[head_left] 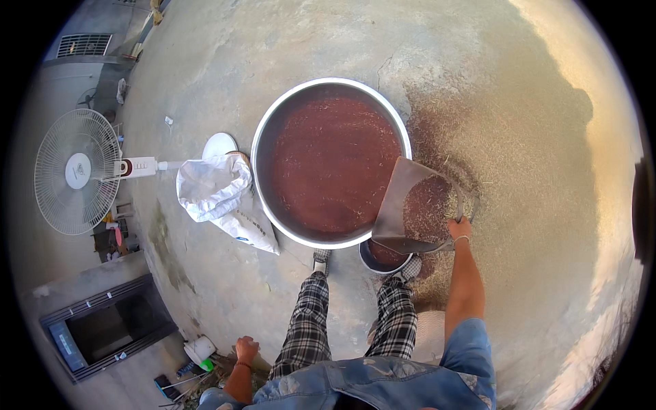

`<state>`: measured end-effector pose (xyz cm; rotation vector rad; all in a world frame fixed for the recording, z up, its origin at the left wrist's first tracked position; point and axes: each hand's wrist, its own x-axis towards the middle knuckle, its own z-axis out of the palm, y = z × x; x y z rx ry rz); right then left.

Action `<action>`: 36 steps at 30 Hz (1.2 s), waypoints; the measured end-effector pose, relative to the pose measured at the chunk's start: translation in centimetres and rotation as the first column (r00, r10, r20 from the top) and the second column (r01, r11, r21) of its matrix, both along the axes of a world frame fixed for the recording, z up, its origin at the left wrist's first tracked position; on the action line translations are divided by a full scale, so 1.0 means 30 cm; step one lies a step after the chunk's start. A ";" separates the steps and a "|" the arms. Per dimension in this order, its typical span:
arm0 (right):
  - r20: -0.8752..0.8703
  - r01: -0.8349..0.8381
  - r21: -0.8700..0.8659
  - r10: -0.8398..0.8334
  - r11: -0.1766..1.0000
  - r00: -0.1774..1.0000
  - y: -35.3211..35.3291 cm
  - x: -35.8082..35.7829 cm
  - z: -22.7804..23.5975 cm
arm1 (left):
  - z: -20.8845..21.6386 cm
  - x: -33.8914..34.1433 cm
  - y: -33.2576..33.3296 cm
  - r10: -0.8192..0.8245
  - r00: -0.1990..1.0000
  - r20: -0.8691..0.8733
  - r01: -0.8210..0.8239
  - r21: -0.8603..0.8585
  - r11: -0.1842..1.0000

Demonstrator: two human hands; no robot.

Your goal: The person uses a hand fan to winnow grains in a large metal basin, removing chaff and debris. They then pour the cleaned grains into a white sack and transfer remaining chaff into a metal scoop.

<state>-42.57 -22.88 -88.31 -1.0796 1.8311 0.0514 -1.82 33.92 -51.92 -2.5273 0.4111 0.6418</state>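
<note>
My right hand (460,229) is closed on the back edge of a wide grey-brown scoop (398,195). Reddish-brown grains mixed with pale chaff lie in the scoop. Its broad front lip overlaps the right rim of a large round metal basin (259,184). Reddish-brown grain (335,164) with pale flecks fills much of that basin. Partly under the scoop, a small dark bowl (367,258) holds more of the grain. My left hand (246,349) hangs low by my left side, fingers curled, with nothing visible in it.
Left of the basin stands an open white woven sack (214,188). A white fan (78,171) rises farther left, its round base (220,144) behind the sack. Chaff and spilled grain (506,184) cover the concrete at right. My feet stand close to the basin and bowl.
</note>
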 end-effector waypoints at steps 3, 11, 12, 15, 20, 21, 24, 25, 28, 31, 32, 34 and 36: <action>0.130 0.068 -0.006 -0.067 0.998 0.989 0.018 -0.049 -0.023 | 0.013 -0.042 0.045 0.025 0.998 -0.054 -0.029 -0.076 0.997; 0.392 0.417 -0.031 -0.373 0.908 0.841 0.191 -0.043 0.462 | -0.087 -0.134 -0.340 -0.036 0.962 -0.270 -0.080 -0.408 0.909; 0.426 0.418 0.010 -0.382 0.909 0.820 0.211 -0.081 0.572 | -0.099 -0.194 -0.486 -0.072 0.929 -0.363 -0.098 -0.430 0.898; 0.467 0.428 0.210 -0.475 0.879 0.746 0.313 -0.019 1.098 | -0.128 -0.314 -0.608 -0.045 0.654 -0.755 -0.538 -0.506 0.674; 0.667 0.325 0.118 -0.318 0.938 0.674 0.346 -0.040 1.746 | -0.081 -0.468 -0.892 -0.217 -0.031 -0.976 -0.615 -0.152 0.774; 0.684 0.337 0.103 -0.313 0.936 0.659 0.339 -0.017 1.885 | -0.048 -0.478 -0.961 -0.300 -0.145 -0.943 -0.543 -0.178 0.820; 0.715 0.382 0.022 -0.282 0.924 0.639 0.349 0.058 2.210 | 0.092 -0.439 -1.146 -0.348 -0.370 -0.861 -0.196 -0.294 0.936; 0.734 0.364 -0.008 -0.242 0.931 0.635 0.358 0.060 2.288 | 0.123 -0.425 -1.179 -0.356 -0.433 -0.828 -0.199 -0.297 0.934; 0.717 0.368 -0.144 -0.160 0.919 0.679 0.388 0.192 2.512 | 0.203 -0.390 -1.269 -0.368 -0.642 -0.672 -0.396 -0.120 0.910; 0.787 0.460 -0.198 -0.140 0.866 0.601 0.429 0.223 2.621 | 0.336 -0.425 -1.352 -0.374 -0.826 -0.422 -0.462 0.126 0.878; 0.797 0.412 -0.248 -0.058 0.877 0.601 0.439 0.248 2.668 | 0.381 -0.446 -1.371 -0.372 -0.863 -0.342 -0.449 0.184 0.874; 0.764 0.439 -0.322 -0.044 0.839 0.644 0.434 0.313 2.738 | 0.467 -0.498 -1.399 -0.347 -0.917 -0.196 -0.391 0.286 0.875; 0.740 0.389 -0.377 0.021 0.840 0.672 0.403 0.362 2.803 | 0.560 -0.521 -1.425 -0.322 -0.944 -0.077 -0.329 0.331 0.884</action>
